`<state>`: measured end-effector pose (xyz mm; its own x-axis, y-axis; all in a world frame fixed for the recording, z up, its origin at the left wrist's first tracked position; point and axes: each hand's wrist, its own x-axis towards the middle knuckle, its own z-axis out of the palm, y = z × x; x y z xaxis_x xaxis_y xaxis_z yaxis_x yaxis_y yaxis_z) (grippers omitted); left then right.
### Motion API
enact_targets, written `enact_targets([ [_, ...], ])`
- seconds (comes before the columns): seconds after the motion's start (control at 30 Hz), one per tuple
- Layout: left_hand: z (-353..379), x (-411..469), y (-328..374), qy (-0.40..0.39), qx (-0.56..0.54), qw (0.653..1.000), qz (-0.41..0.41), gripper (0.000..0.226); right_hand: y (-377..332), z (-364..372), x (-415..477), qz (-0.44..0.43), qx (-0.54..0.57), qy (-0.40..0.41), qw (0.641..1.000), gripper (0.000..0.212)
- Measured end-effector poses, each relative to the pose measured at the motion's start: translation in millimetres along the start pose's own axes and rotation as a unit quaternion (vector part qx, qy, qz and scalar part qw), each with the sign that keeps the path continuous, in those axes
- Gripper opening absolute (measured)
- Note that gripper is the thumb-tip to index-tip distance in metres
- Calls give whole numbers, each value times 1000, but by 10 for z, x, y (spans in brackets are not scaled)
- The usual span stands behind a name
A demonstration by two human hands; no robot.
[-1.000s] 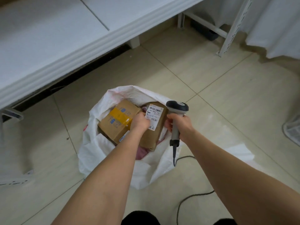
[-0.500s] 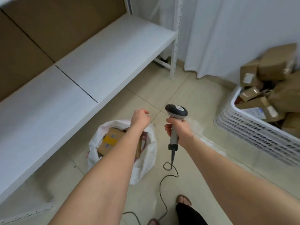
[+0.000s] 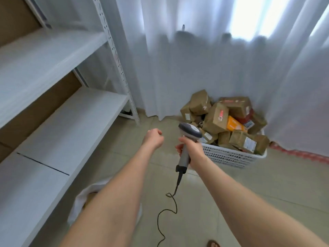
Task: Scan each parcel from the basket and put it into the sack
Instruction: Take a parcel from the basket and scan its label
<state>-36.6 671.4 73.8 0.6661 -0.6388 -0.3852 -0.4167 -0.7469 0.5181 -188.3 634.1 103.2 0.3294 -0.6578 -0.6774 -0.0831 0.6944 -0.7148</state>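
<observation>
Floor: pale beige glossy tiles [image 3: 222, 191], grout lines visible. White metal shelving unit [image 3: 71, 120] occupies 9 to 11 o'clock, boards bare, brown backing behind. White pleated curtain [image 3: 204, 68] spans 12 to 3 o'clock, backlit at upper right.

White perforated plastic basket [image 3: 229, 155] stands on the floor at 2 o'clock, against the curtain foot. It is heaped above the rim with brown cardboard parcels [image 3: 215, 118]; one orange carton [image 3: 235, 124] sits among them. White woven sack [image 3: 80, 198] lies at 7 o'clock beside the shelf, mostly hidden under the left forearm; its contents cannot be made out.

Left hand [image 3: 154, 137]: arm extended forward, fingers curled into a loose fist, holding nothing. Right hand [image 3: 191, 151]: fingers wrapped around the grip of the grey handheld barcode scanner [image 3: 188, 139], head up and just in front of the basket's near corner. Black cable [image 3: 167, 211] hangs from the handle base and loops across the tiles toward 6 o'clock. A sandalled toe shows at the bottom edge.

Versus half a second ago: the view has swung up and toward the basket, which now sits near centre-right rather than at the frame edge. The sack has dropped to the lower left. The left hand has moved clear of the sack; the right grip on the scanner is unchanged.
</observation>
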Motion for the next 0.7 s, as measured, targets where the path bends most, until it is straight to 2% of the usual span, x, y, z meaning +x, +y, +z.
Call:
enact_targets([
  [0.2, 271, -46, 1133, 2, 11, 999, 47, 35, -690, -798, -19, -15, 45, 1, 999, 19],
  [0.37, 696, -31, 2076, 12, 33, 998, 60, 35, -1190, -1592, 261, 14, 118, -13, 993, 11],
  [0.53, 1182, 57, 2896, 3, 33, 998, 55, 34, -1704, -2398, 635, 19, 130, -1, 991, 13],
  [0.7, 1540, 323, 3441, -12, 33, 998, 54, 34, -2107, -2879, 1047, 32, 135, 17, 990, 15],
])
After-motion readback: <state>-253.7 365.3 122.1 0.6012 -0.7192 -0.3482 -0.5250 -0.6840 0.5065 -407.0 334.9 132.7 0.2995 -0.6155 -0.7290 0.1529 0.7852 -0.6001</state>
